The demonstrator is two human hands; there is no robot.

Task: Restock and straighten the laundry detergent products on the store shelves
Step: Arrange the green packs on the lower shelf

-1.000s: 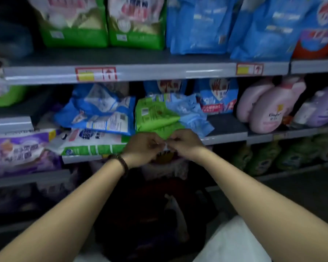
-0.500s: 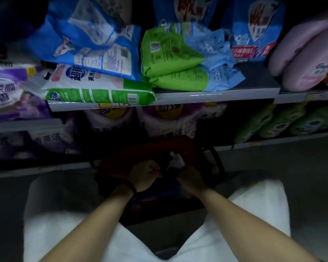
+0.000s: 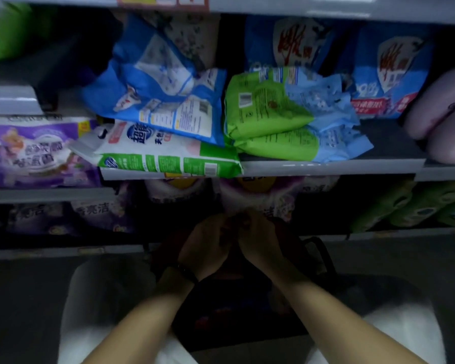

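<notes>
Far left, middle shelf level: purple bags (image 3: 32, 151) lie flat. Just beside them, a white-and-green detergent bag (image 3: 163, 153) lies flat with its front edge overhanging the shelf (image 3: 326, 168). A blue bag (image 3: 163, 82) leans tilted on top of it. Below, in front of a dark basket (image 3: 247, 311), the left hand (image 3: 208, 245), with a dark band (image 3: 187, 274) at the wrist, meets the right hand (image 3: 260, 243). The fingers of both are curled and touching. The dim, blurred picture does not show whether they hold anything. Above and to the right, two green-and-blue bags (image 3: 286, 114) lie stacked flat, crumpled. Behind them, blue bags (image 3: 394, 72) stand upright. Far right: pink bottles (image 3: 441, 119), with green bottles (image 3: 410, 203) on the shelf below
</notes>
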